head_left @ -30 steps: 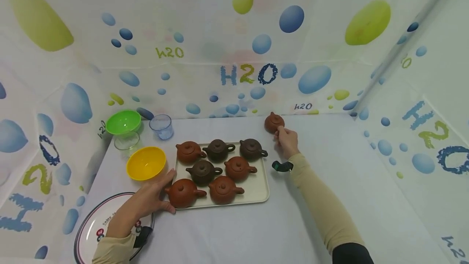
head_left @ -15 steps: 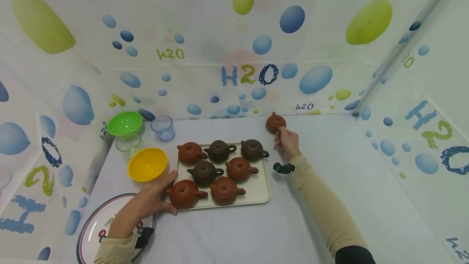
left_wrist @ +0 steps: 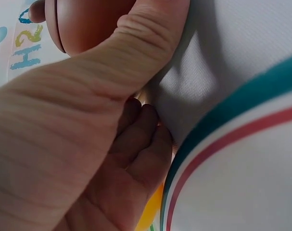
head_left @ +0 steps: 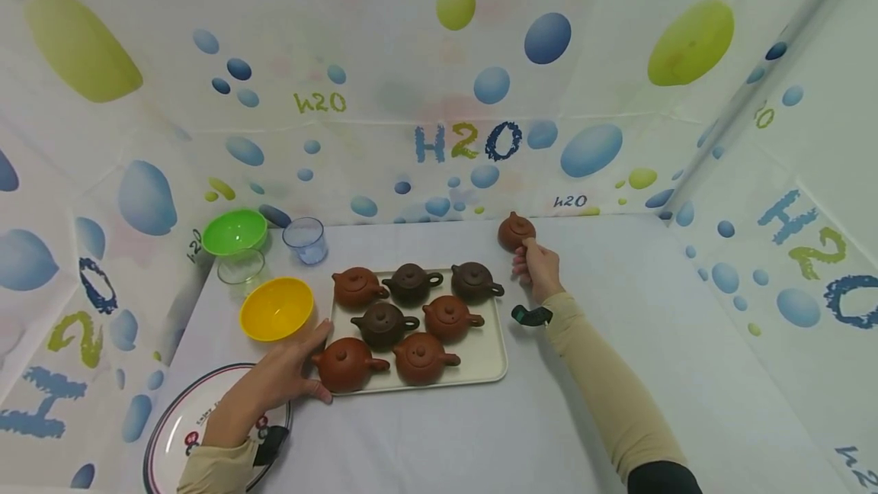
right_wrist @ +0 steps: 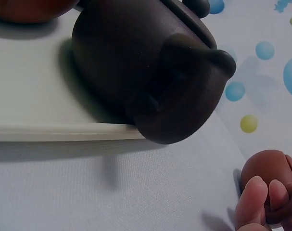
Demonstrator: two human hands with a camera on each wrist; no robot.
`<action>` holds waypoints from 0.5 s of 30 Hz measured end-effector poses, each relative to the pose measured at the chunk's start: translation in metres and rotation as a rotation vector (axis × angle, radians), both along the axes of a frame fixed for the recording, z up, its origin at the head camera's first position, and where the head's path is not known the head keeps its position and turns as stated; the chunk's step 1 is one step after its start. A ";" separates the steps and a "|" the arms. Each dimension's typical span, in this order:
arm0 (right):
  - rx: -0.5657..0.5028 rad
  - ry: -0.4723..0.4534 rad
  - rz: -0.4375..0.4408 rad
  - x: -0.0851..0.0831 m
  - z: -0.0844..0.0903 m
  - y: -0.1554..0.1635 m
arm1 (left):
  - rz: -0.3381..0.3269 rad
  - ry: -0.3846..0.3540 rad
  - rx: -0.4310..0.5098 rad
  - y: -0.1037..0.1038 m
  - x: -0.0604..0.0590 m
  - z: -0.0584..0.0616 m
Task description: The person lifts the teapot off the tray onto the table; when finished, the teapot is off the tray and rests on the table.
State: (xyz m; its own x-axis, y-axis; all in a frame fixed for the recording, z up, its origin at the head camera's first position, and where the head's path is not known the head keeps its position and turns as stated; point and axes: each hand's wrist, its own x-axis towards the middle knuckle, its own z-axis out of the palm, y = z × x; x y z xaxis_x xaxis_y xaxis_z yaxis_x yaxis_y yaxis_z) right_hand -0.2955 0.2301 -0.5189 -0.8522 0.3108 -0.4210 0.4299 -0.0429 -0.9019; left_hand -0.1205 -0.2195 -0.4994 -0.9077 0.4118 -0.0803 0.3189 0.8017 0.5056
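Right hand (head_left: 539, 268) pinches a small reddish-brown clay teapot (head_left: 515, 231) near the tabletop's far edge; left hand (head_left: 284, 373) grips the cream tray's (head_left: 488, 363) near-left corner.

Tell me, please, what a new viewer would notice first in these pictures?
First, the cream tray in the middle of the white table, holding seven small brown teapots. The left hand grips the front-left teapot, while the right hand holds an eighth teapot off the tray, near the back wall. At the left stand a yellow bowl and a green bowl.
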 end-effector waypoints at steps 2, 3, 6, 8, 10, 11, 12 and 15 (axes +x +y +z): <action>-0.022 -0.014 -0.003 -0.001 0.000 0.001 | -0.001 0.002 0.001 0.000 0.000 0.000; -0.044 -0.022 -0.005 -0.002 0.000 0.001 | -0.001 0.002 0.001 0.000 0.000 0.000; -0.111 -0.050 -0.016 -0.004 0.001 0.003 | 0.003 -0.006 0.000 0.000 0.000 0.001; -0.143 -0.061 -0.031 -0.004 0.002 0.004 | 0.005 -0.012 -0.004 0.000 0.000 0.002; -0.152 -0.067 -0.052 -0.003 0.004 0.005 | 0.005 -0.014 -0.007 0.000 -0.001 0.002; -0.150 -0.067 -0.064 -0.002 0.005 0.006 | 0.004 -0.013 -0.008 0.000 -0.001 0.002; -0.145 -0.065 -0.073 -0.001 0.006 0.007 | 0.004 -0.013 -0.007 0.000 -0.001 0.002; -0.132 -0.061 -0.086 0.002 0.008 0.011 | 0.001 -0.008 -0.004 0.001 0.000 0.002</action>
State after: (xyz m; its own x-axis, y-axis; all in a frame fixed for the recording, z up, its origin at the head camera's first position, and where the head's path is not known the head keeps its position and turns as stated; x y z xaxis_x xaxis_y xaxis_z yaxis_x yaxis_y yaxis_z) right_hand -0.2936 0.2410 -0.5106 -0.7966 0.3197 -0.5131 0.4733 -0.1984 -0.8583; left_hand -0.1209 -0.2189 -0.4973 -0.9077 0.4101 -0.0893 0.3137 0.8042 0.5048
